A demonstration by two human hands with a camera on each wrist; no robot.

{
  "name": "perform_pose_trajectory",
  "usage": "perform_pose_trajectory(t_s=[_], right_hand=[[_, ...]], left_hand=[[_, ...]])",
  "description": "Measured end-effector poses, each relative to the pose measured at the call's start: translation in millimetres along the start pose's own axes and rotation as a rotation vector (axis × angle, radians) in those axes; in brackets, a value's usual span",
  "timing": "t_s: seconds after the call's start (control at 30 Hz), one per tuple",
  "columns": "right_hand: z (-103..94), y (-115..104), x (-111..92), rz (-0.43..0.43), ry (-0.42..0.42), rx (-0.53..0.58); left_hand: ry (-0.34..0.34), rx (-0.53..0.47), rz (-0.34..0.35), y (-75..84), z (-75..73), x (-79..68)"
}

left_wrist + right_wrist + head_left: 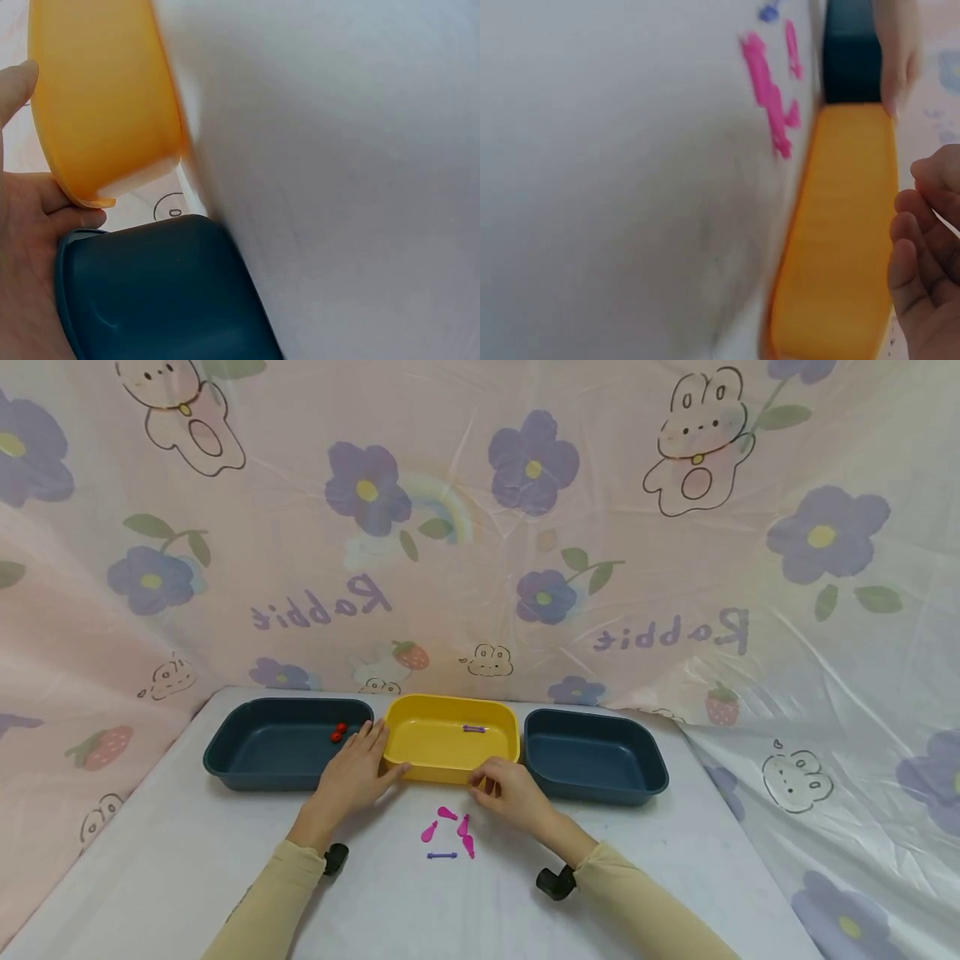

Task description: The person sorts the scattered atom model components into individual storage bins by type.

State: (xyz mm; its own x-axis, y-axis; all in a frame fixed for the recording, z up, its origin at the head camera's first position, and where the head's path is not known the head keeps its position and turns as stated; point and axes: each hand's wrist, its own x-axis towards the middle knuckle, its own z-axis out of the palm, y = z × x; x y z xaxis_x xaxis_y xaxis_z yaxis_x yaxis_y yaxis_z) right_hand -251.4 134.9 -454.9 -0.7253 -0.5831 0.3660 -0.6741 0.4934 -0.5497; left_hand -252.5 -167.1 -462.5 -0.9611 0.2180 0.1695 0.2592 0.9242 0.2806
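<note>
Resting left hand (356, 772) on rim of yellow tray (427, 772), w/ fingers nearly straight; curling right hand (513, 792) at front edge, can't tell if pinching smth. May tip tray by pressing too hard, or drop smth small outside by releasing too early. Around: pink pieces (468, 846) & purple rod (442, 856) on table (390, 902), another rod (473, 728) inside tray; left dark tray (262, 777), w/ red balls (341, 727), & right dark tray (592, 760) v. close, limiting sideways room.

From head height, the widest view faces forward and down across the table (390, 910), the yellow tray (435, 773) near 7 o'clock; the close-up wrist cameras, tipped sideways, share that tray's outer wall, at 10 o'clock in the left, 4 in the right.
</note>
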Motion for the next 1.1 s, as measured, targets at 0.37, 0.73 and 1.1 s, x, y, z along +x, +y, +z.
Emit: perform_pose_trajectory(t_s=[0.37,0.73,1.1], right_hand=[[13.9,-16.4,-13.9,-0.017,-0.186,-0.010],[29.0,-20.5,-22.5,-0.144,-0.259,-0.064],[35.0,-22.1,-27.1,-0.070,-0.349,-0.067]], left_hand=[[-0.001,0.005,-0.005,-0.6,1.0,0.4],[0.000,0.006,-0.005,-2.2,1.9,0.7],[-0.006,0.004,-0.007,-1.3,2.2,0.4]])
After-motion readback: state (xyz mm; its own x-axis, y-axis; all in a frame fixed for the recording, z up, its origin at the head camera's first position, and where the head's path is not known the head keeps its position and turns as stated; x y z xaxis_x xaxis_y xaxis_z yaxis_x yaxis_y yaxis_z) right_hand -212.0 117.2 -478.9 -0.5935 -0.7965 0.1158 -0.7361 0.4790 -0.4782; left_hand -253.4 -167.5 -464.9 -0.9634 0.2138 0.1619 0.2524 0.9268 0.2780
